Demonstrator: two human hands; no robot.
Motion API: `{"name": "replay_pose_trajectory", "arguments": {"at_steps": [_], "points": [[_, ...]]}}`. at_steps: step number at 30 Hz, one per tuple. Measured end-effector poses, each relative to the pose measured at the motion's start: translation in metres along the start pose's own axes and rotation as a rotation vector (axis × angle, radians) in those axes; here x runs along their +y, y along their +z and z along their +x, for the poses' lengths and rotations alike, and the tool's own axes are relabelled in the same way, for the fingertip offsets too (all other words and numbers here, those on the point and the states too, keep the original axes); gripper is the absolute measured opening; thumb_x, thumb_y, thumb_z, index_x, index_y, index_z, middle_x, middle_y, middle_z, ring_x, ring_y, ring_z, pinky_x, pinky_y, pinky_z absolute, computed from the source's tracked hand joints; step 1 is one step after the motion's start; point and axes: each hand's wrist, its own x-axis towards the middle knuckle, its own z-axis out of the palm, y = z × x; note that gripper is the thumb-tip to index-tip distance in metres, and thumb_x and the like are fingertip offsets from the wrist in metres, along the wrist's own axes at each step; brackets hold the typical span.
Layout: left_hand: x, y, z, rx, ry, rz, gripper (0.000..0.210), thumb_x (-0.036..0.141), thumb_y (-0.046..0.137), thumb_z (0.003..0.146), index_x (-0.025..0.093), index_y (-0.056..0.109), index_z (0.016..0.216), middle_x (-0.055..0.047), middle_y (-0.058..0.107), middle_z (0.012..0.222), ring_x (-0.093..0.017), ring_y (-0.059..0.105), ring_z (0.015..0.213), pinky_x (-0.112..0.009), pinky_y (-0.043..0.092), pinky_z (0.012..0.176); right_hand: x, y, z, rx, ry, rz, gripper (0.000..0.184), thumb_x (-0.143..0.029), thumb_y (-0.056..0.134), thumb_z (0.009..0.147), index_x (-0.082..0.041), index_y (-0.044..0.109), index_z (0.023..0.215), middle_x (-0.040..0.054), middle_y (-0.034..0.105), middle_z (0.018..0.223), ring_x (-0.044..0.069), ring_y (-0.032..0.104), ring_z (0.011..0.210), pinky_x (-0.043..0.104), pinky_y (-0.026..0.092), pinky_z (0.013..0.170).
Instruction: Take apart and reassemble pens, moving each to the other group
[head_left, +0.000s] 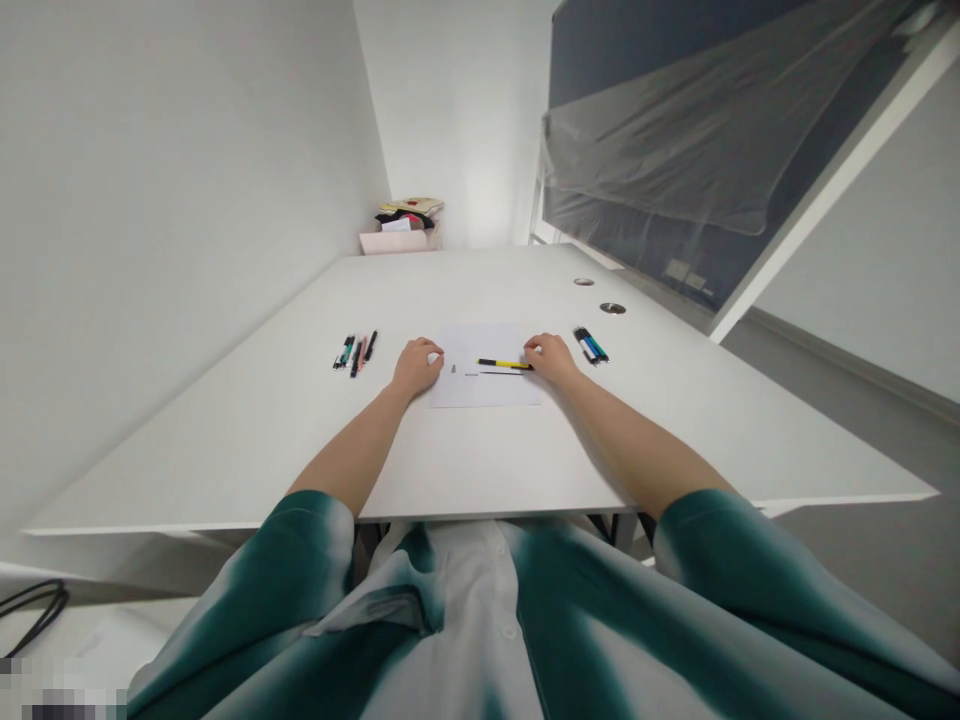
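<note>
On the table lies a white paper sheet [484, 394], with a yellow-and-black pen barrel [504, 364] across its right part. A thin dark rod like a pen refill [501, 373] lies just below the barrel. To its left are a small thin piece, perhaps a spring [471, 374], and a small grey cone-like tip [453, 369]. My left hand [418, 366] rests at the sheet's left edge, fingers curled and thumb closed toward them. At the right edge my right hand [551, 358] is pinched, close to the barrel's right end. Anything inside either pinch is too small to tell.
Several pens [355, 354] lie left of my left hand, and another group of pens [591, 345] lies to the right. Two round metal table inserts [613, 308] sit farther back. A pink box [397, 241] with items on top stands at the far end. A plastic-draped dark panel [675, 150] flanks the right.
</note>
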Motion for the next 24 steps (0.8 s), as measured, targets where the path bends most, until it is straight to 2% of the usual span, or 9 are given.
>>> {"name": "replay_pose_trajectory", "arguments": {"at_steps": [5, 13, 24], "points": [[-0.019, 0.009, -0.001, -0.067, -0.141, 0.085, 0.027, 0.030, 0.056, 0.085, 0.021, 0.075, 0.102, -0.012, 0.068, 0.111, -0.028, 0.061, 0.105, -0.045, 0.049, 0.098, 0.009, 0.005, 0.005, -0.060, 0.152, 0.054, 0.030, -0.020, 0.052, 0.087, -0.016, 0.077, 0.102, 0.0117, 0.075, 0.106, 0.024, 0.066, 0.099, 0.030, 0.046, 0.086], [-0.027, 0.015, 0.001, -0.014, -0.112, 0.077, 0.024, 0.034, 0.059, 0.082, 0.025, 0.076, 0.095, -0.009, 0.070, 0.103, -0.026, 0.062, 0.096, -0.042, 0.052, 0.092, 0.010, 0.008, 0.006, -0.043, 0.161, 0.051, 0.029, -0.022, 0.054, 0.085, -0.017, 0.078, 0.100, 0.0118, 0.076, 0.103, 0.023, 0.068, 0.098, 0.029, 0.048, 0.085], [-0.023, 0.012, 0.000, -0.047, -0.139, 0.062, 0.025, 0.034, 0.058, 0.083, 0.024, 0.075, 0.099, -0.010, 0.069, 0.109, -0.028, 0.062, 0.103, -0.044, 0.050, 0.097, 0.009, 0.006, 0.006, -0.051, 0.168, 0.039, 0.030, -0.022, 0.053, 0.085, -0.016, 0.078, 0.100, 0.0123, 0.075, 0.104, 0.024, 0.067, 0.099, 0.030, 0.048, 0.085]]}}
